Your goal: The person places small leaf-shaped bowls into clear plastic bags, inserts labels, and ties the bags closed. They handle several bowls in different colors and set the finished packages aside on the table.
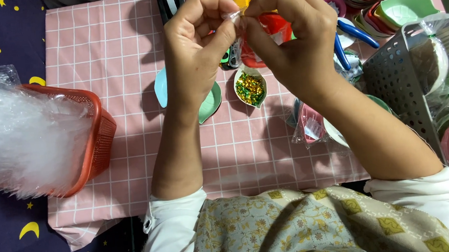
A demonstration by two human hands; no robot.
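Observation:
My left hand (196, 44) and my right hand (289, 34) are raised together over the pink checked table (107, 71). Both pinch the top of a small clear plastic bag (236, 24) that holds something red. The bag's lower part is mostly hidden behind my fingers. Below my hands sits a small leaf-shaped dish (250, 87) filled with green and gold twist ties. A green leaf dish (211, 103) and a light blue one (160, 87) lie partly under my left wrist.
An orange basket (98, 139) stuffed with clear plastic bags stands at the left. A grey perforated basket (398, 79) with wrapped dishes is at the right. Stacked pink and green leaf dishes (383, 2), blue-handled pliers (351, 35) and a bagged pink dish (310, 126) lie nearby.

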